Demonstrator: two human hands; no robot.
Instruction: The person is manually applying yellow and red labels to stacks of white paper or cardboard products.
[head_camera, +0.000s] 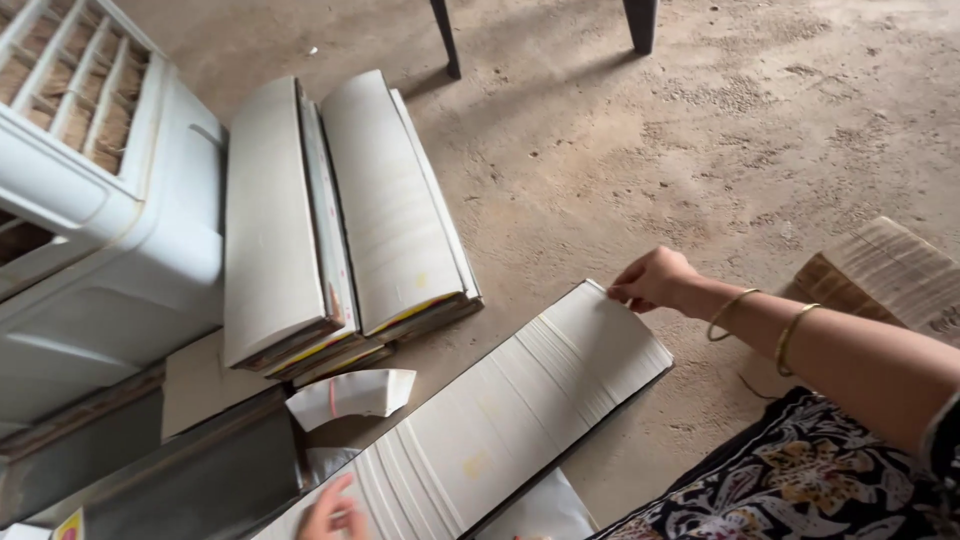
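Observation:
A long row of flat white card sheets (500, 410), fanned and overlapping, lies on the dirt floor in front of me. My right hand (652, 279) pinches the far upper corner of the row; two gold bangles circle that wrist. My left hand (335, 512) shows only its fingertips at the bottom edge, resting on the near end of the same row. Behind lie two more long bundles of white sheets (340, 215) side by side, their coloured edges showing at the near ends.
A white plastic air cooler (110, 210) stands at the left. One curled loose sheet (350, 393) lies by a dark metal slab (190, 475). Brown cardboard stack (885, 270) at right. Chair legs (446, 40) stand at the top. Patterned fabric (800, 480) covers my lap.

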